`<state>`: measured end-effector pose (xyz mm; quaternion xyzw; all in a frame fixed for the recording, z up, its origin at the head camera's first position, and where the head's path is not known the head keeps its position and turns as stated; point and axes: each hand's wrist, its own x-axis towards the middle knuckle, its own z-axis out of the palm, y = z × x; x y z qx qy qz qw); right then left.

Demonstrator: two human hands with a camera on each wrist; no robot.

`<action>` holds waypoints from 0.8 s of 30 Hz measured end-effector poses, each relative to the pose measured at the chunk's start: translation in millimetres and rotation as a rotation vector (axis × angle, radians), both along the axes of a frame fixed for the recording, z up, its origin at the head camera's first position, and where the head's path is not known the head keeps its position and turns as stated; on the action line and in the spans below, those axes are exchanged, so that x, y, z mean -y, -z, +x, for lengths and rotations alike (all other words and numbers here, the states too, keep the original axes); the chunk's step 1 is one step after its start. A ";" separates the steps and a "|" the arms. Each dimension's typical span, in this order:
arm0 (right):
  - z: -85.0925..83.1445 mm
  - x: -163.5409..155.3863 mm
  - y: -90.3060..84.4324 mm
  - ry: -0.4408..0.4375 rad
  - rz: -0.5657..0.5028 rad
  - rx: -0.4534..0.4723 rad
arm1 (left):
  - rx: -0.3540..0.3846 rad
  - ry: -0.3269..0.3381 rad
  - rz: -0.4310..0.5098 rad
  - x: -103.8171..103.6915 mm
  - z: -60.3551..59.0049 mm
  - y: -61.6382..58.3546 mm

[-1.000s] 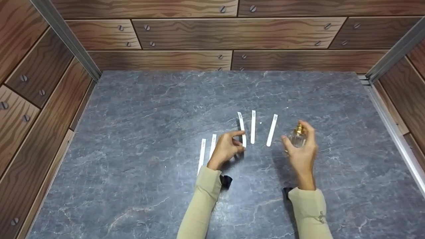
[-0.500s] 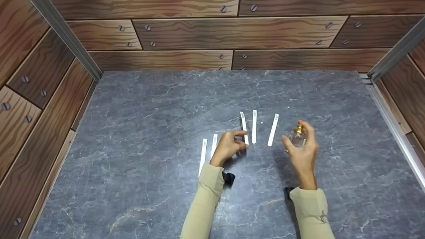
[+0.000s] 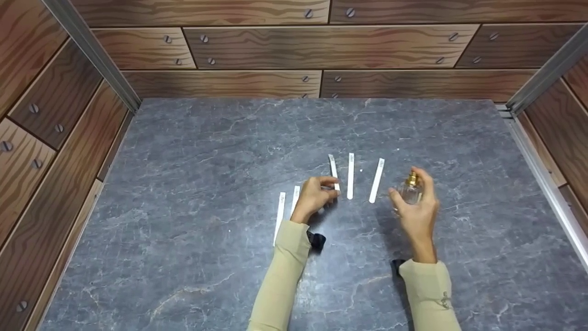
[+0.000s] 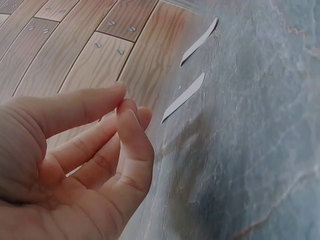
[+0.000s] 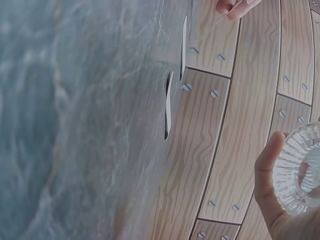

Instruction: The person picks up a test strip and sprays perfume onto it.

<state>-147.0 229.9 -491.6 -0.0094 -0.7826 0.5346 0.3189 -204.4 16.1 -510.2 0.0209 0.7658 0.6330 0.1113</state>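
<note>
Left hand (image 3: 316,196) pinches the near end of a paper strip (image 3: 334,171) mid-counter (image 3: 183,184): looks featherlight and floppy, so a fingertip pinch suits it. Right hand (image 3: 415,209) wraps a small glass bottle (image 3: 410,191), held up right of the strips; probably slick and breakable, best held round the body.

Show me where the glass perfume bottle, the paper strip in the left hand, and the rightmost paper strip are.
glass perfume bottle (image 3: 410,193), head view, on its clear body.
paper strip in the left hand (image 3: 333,166), head view, free upper part.
rightmost paper strip (image 3: 376,180), head view, its middle.
</note>
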 end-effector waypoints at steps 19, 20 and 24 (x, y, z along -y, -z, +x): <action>1.1 0.0 -0.6 0.000 0.035 -0.017 | 0.079 0.020 0.038 4.5 10.0 1.1; 0.6 -0.1 -0.4 0.002 0.035 -0.018 | 0.069 0.027 0.033 4.9 10.2 0.4; 1.2 1.7 2.4 0.015 0.029 -0.018 | 0.050 0.052 0.013 9.8 14.2 0.0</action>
